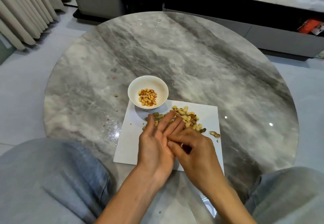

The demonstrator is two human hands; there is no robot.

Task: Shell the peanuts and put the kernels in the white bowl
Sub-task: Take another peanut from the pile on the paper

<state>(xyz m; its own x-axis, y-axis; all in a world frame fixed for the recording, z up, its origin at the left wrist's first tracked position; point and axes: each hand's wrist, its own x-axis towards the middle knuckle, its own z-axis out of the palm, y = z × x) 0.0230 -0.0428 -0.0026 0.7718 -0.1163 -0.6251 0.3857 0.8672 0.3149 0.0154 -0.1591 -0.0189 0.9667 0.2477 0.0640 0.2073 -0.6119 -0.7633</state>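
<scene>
No readable writing anywhere that I can make out — the only candidate is an orange packet [311, 26] on the low shelf far right, and its print is too blurred to read.

The round marble desk [192, 57] carries a white sheet of paper [129, 146], and the white bowl [148, 92] sits on the sheet's far left corner with a small heap of kernels [147, 97] in the bottom. The pile of unshelled peanuts [185, 118] is on the paper just right of the bowl, with one stray pod [215, 133] off toward the right edge.

Both hands hover over the paper on the near side of the pile. The left hand [157, 143] is palm up with fingers stretched out flat, fingertips reaching over the pile's near edge. The right hand [191, 146] is curled, its fingertips pressed into the left palm and pinching something small and dark — can't tell if that's a kernel or a bit of skin. The bowl is just beyond the left fingertips, not touching them.

A few shell crumbs [115, 95] lie on the desk left of the bowl.
</scene>
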